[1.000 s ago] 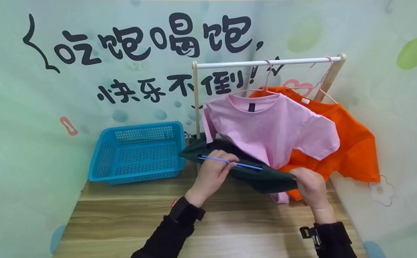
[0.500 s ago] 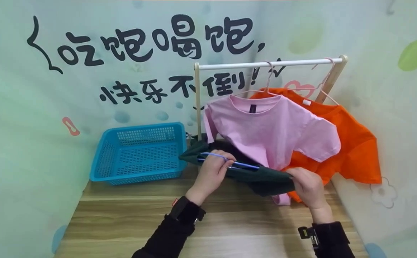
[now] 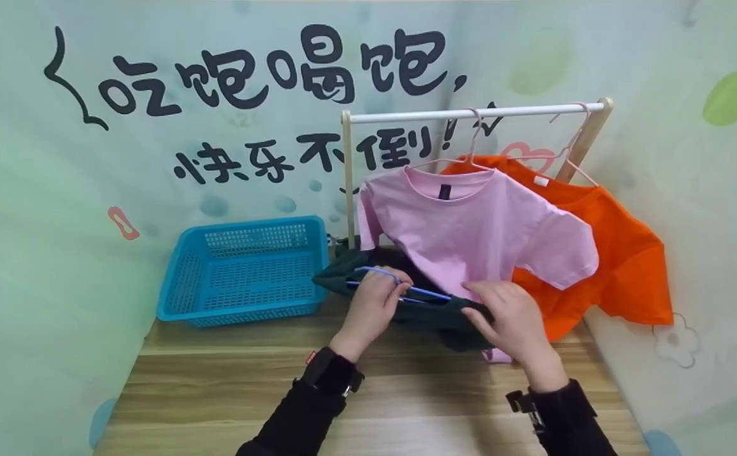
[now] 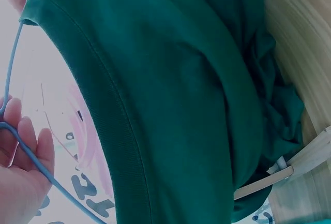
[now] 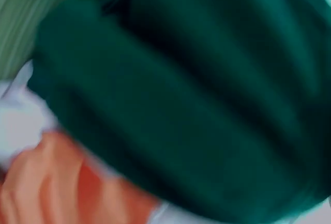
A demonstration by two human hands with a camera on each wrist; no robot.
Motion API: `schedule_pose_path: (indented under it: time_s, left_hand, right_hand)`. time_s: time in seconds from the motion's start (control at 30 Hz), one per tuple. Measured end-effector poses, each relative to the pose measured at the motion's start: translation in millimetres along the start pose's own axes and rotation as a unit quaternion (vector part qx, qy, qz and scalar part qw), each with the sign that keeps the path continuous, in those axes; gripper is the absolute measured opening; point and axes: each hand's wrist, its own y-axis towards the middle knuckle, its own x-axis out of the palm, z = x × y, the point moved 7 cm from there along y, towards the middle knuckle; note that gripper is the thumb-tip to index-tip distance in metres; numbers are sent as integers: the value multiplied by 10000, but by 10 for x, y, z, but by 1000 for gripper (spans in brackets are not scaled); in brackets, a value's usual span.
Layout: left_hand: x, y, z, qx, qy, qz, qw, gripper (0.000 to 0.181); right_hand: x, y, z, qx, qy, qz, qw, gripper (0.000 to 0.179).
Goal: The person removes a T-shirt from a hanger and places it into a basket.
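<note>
Over the far half of the wooden table (image 3: 248,380), just in front of the hanging pink shirt (image 3: 450,221), I log a dark green shirt (image 3: 444,316) stretched roughly left to right, its collar (image 4: 108,110) around a blue hanger (image 3: 431,293). Left hand (image 3: 374,304): fingers bent about the hanger near its middle, thumb closing the hold. Right hand (image 3: 511,320): at the shirt's right shoulder, thumb and fingertips visibly parted with cloth between; cannot tell whether it pinches, and my right wrist feed is blurred, filled mostly with green. Key relation, by my reading: the hanger's long axis runs nearly along the neck opening, dipping slightly to the right, and its right arm runs in under the collar just beside the right fingertips. Right hand is therefore nearer that end; left hand commands the middle. In the left wrist view both hanger arms slope away from the fingers, one up to the collar's edge. Any tug by the right should, I judge, follow that axis, else the collar may slip. Blue basket (image 3: 181,278) sits apart, left.
</note>
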Motion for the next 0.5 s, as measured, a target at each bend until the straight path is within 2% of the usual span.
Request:
schedule_pose_path:
  time_s: [0.17, 0.3, 0.4, 0.5]
  left_hand:
    - [23, -6, -3, 20, 142, 2, 9999, 11]
    - [32, -9, -17, -6, 151, -22, 9999, 10]
    - [10, -34, -60, -79, 170, -26, 9998, 22]
    - [-56, -93, -139, -192, 252, 19, 9995, 39]
  right_hand:
    - [243, 195, -224, -8, -244, -316, 9992, 36]
    - [362, 246, -297, 81, -584, -262, 9979, 21]
    - [362, 230, -188, 534, -751, -107, 9957, 11]
    - [264, 188, 50, 1162, -752, 190, 9902, 9]
